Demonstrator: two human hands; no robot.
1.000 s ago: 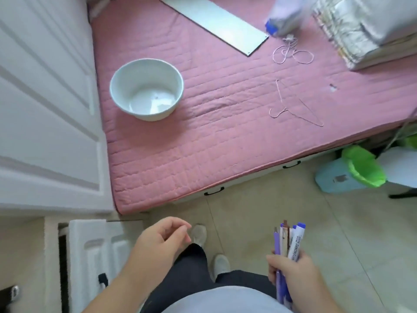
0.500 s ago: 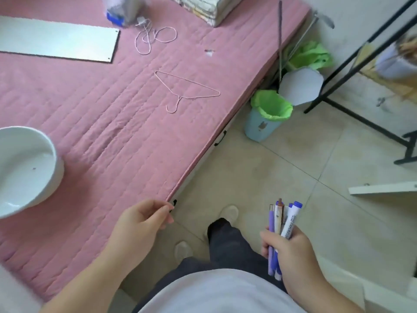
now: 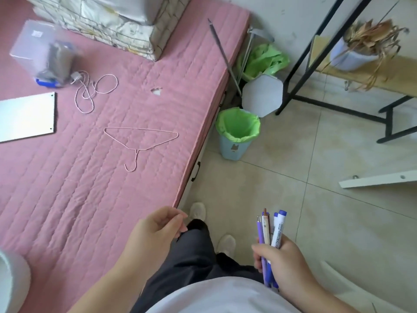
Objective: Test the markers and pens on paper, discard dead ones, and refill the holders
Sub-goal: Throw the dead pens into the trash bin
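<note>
My right hand [image 3: 283, 265] grips a bundle of markers and pens [image 3: 270, 231], held upright at the lower right: two blue-capped white markers, a purple pen and a pen with a brown tip. My left hand [image 3: 155, 233] hangs empty at the lower middle, fingers loosely curled and apart, just off the corner of the pink mattress [image 3: 90, 177]. A small blue bin lined with a green bag [image 3: 237, 134] stands on the floor beside the bed, ahead of me. No paper or pen holder is in sight.
On the mattress lie a wire hanger [image 3: 140, 141], a coiled cable [image 3: 94, 91], a white board [image 3: 24, 116], a plastic box [image 3: 42, 55] and folded bedding [image 3: 117, 21]. A white bowl [image 3: 11, 283] sits at the lower left. A black rack [image 3: 338, 107] and a white plank [image 3: 379, 180] stand on the tiled floor.
The view has swung right, from the bowl and cabinet toward the bed's end, the bin and the rack. My right hand still holds the pens; my left hand stays empty.
</note>
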